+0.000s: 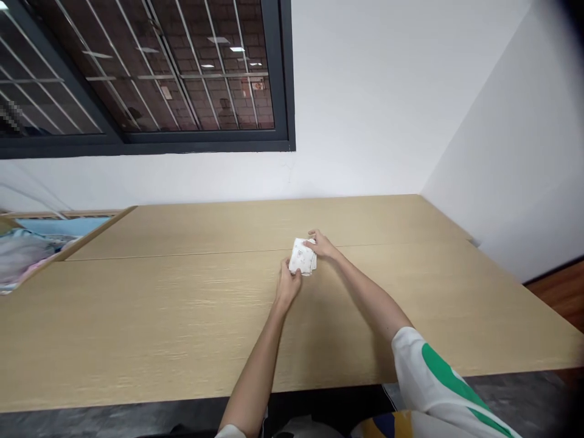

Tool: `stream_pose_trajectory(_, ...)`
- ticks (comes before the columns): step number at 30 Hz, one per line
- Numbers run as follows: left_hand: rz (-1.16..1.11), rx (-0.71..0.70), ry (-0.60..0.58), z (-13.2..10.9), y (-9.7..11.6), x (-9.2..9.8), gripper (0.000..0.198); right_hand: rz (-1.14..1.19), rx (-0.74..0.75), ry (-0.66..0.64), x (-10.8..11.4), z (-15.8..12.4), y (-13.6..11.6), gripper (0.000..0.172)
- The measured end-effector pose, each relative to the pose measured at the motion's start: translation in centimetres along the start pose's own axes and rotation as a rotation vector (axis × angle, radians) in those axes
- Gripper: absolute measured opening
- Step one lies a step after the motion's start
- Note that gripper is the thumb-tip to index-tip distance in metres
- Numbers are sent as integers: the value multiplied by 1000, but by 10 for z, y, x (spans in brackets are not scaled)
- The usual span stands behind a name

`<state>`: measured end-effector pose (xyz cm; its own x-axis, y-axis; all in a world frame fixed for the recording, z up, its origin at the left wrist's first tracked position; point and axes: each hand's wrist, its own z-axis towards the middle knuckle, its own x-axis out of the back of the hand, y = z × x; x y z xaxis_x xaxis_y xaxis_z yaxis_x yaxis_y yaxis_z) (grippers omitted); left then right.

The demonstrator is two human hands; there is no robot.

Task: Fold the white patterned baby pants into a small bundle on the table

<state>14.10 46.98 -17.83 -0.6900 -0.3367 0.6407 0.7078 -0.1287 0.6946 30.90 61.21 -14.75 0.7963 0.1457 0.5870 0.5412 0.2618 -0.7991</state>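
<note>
Just the one cam on this rig, worn on the person's head, so you're basically looking out from where their eyes are, aimed forward and down across the light wood table (pixel 191 322) toward the white wall (pixel 365 103). It's pretty close in: the left hand (pixel 288 287) and right hand (pixel 322 245) sit just below the middle of the frame, with the arms reaching in from the bottom. Wide shot, tilted a bit off level, with the dark-framed window (pixel 146 67) up top left and the top right corner going dark
</note>
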Motion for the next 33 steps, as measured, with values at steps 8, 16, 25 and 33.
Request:
stream_pose_trajectory(8, 349, -144, -150, -18, 7, -5, 56, -135, 127, 32, -20, 13, -12, 40)
stream_pose_trajectory(16, 466, -129, -249, -20, 14, -7, 48, -290, 732, -378, -49, -43, -25, 51)
stream_pose_trajectory(25, 458, -157, -212, -24, 14, -9, 47, -420, 586, -423, -34, -12, 7, 52)
stream_pose_trajectory(33, 435, -121, -231, -25, 15, -11, 53, -462, 482, -277, -28, 12, 29, 60)
